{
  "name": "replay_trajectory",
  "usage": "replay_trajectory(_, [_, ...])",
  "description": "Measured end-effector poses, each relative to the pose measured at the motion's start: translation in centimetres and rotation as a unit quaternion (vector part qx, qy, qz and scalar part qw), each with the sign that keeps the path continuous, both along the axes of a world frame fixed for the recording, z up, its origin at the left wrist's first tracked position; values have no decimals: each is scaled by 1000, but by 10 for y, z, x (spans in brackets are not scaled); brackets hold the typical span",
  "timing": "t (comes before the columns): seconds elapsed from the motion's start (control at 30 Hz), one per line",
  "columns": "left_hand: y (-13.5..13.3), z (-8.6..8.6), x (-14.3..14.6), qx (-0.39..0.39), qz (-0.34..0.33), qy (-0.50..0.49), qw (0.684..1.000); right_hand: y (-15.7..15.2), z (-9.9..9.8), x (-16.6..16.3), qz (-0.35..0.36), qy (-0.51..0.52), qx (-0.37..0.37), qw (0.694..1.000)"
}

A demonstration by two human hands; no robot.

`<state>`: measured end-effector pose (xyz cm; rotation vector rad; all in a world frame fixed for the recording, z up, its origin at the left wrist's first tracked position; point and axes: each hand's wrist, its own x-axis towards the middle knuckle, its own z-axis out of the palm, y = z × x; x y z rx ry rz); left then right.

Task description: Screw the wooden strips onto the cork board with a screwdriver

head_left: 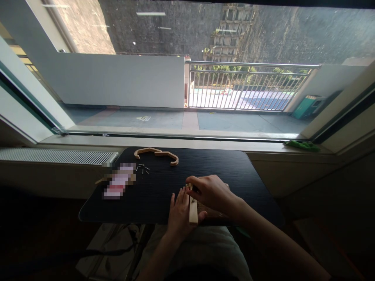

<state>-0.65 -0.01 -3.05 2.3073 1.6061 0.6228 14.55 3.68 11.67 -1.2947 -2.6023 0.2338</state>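
Observation:
A pale wooden bar [193,214] stands near the front edge of the dark table, one end toward me. My left hand [179,215] grips it, with fingers along its left side and the thumb on its right. Over the bar's far end, my right hand [215,191] is closed with thumb and forefinger pinched together; whatever they hold is too small or hidden to name. A small dark spot, perhaps a hole or screw, shows on the bar's top. Partly covered by my right forearm lies a brown wooden-looking piece [213,210].
Two curved wooden pieces [167,154] lie at the table's [222,162] back. Several small metal screws or nails [143,169] are scattered at the left, beside a blurred-out pink and white item [120,181]. Behind stand a window sill [205,143], a radiator [58,156] and a green cloth [301,145].

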Motion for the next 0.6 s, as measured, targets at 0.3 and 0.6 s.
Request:
replay_trajectory(0.3, [-1, -2, -1, 14, -7, 19, 1000, -6, 6, 6, 16, -10, -19, 1000])
replay_trajectory(0.6, [-1, -2, 1, 24, -5, 23, 999, -7, 5, 5, -7, -46, -31, 998])
